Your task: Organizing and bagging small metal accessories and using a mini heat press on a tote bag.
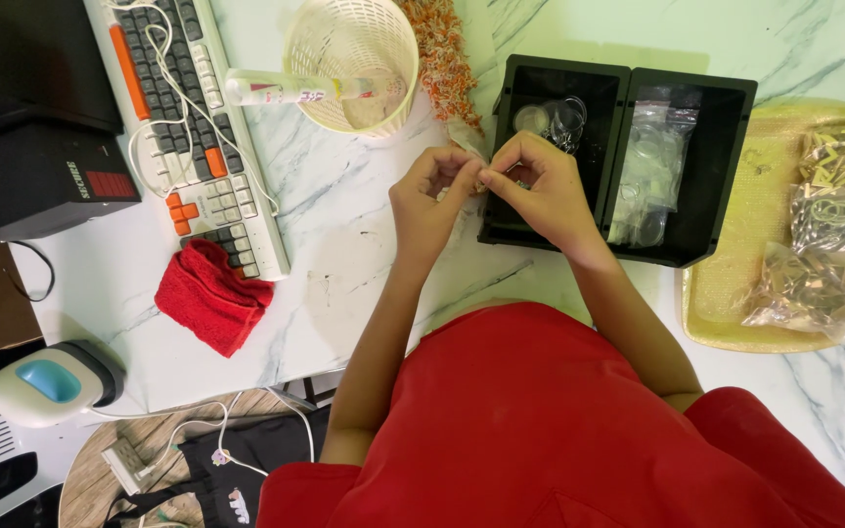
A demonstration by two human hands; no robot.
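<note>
My left hand (429,200) and my right hand (538,186) meet fingertip to fingertip above the marble table (344,225), pinching a small item (481,182) between them; it is too small to name. A pale strip (466,137) runs up from the fingers toward an orange and white fringed piece (442,54). Just behind my right hand stands a black two-compartment bin (618,156), with metal rings (555,119) in its left half and clear bags (652,161) in its right half.
A cream mesh basket (352,61) holds a small tube at the back. A keyboard (188,127) and a red cloth (209,295) lie at the left, beside a black box (36,176). A yellow tray (765,235) with bagged metal parts sits at the right.
</note>
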